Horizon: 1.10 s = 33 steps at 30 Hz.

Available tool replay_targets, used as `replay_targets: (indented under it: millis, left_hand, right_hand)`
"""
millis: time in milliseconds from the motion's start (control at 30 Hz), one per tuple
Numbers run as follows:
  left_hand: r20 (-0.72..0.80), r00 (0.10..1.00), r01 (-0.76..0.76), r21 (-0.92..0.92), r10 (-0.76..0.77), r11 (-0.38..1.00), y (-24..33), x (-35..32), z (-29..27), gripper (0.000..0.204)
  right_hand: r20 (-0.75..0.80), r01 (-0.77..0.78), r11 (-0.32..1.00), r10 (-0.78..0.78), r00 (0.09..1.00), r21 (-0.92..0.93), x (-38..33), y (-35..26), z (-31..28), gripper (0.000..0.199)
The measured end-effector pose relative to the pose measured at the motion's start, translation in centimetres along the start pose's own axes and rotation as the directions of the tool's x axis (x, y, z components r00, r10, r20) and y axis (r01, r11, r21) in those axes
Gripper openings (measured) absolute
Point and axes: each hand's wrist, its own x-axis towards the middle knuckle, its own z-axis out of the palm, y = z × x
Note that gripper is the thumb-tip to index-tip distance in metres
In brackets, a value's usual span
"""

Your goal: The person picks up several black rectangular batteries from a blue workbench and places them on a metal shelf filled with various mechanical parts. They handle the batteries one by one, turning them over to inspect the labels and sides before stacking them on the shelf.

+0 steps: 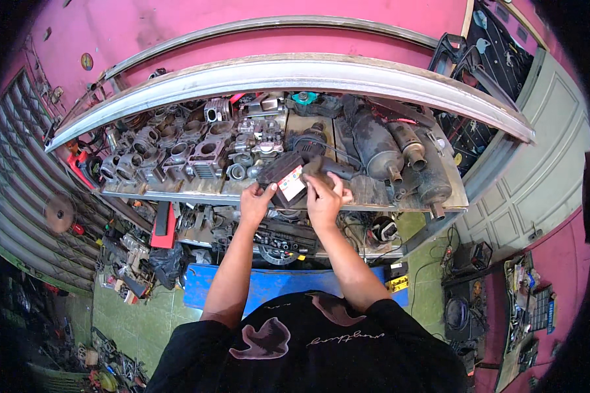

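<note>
A dark box (282, 169) with a white and red label (292, 184) is tilted up at the front edge of the workbench. My left hand (255, 202) grips it by its lower left corner, thumb on the face. My right hand (324, 195) is at the box's right edge, fingers curled and thumb close to the label. Something grey-brown (320, 173) shows by those fingers; whether it is a rag, and whether I hold it, is unclear. Behind the box lies a black power tool (311, 141) with a cable.
Engine cylinders (206, 150) crowd the bench's left; exhaust mufflers (377, 147) lie on its right. A metal beam (288, 69) crosses above the back. More parts fill the lower shelf (196, 230). A blue bench (210, 288) stands just before me on the green floor (164, 327).
</note>
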Motion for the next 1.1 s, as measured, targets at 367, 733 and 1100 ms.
replay_targets:
  millis: [367, 733, 1100]
  left_hand:
    - [0.004, 0.992, -0.126, -0.026, 0.126, 0.992, -2.8, 0.6, 1.1, 0.048]
    - [0.33, 0.856, -0.447, 0.086, 0.398, 0.89, 0.9, 1.3, -1.5, 0.057]
    - [0.278, 0.907, -0.405, 0.376, 0.315, 0.834, 3.8, 2.0, -3.2, 0.074]
  right_hand:
    - [0.034, -0.033, 0.999, 0.033, 0.999, 0.0, -1.1, 2.5, -1.7, 0.02]
    - [-0.045, -0.122, 0.977, 0.132, 0.99, 0.178, 1.0, 2.6, -5.0, 0.023]
    - [0.533, -0.133, 0.969, 0.002, 0.846, 0.207, 5.5, 4.8, -4.0, 0.045]
